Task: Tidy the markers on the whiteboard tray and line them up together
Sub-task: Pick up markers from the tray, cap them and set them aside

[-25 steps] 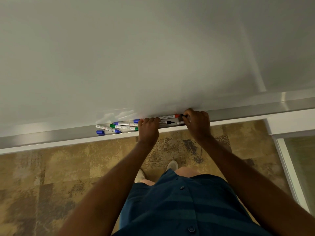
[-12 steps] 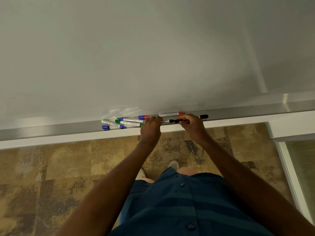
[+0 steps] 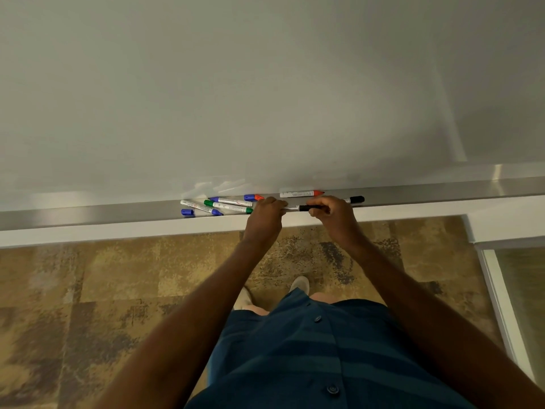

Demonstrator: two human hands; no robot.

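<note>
Several markers lie on the metal whiteboard tray (image 3: 88, 214). A black marker (image 3: 300, 207) is held level between my hands: my left hand (image 3: 265, 214) grips its white barrel, my right hand (image 3: 331, 214) pinches its black end. Left of my hands lie a green marker (image 3: 228, 206), a blue marker (image 3: 230, 201), another blue-tipped marker (image 3: 200, 207) and a loose blue cap (image 3: 187, 212). A blue and a red cap (image 3: 253, 197) sit behind my left hand. A red marker (image 3: 300, 193) rests against the board. Another black marker (image 3: 355, 199) pokes out right of my right hand.
The whiteboard (image 3: 265, 84) rises behind the tray, which runs on to both sides. Below is patterned brown carpet (image 3: 88, 290), my shoes and blue shirt. A white frame with a glass panel (image 3: 519, 290) stands at the right.
My right hand moved off the tray's back to the front and took hold of the black marker's end. A second black marker now shows to its right. The view shifted slightly.
</note>
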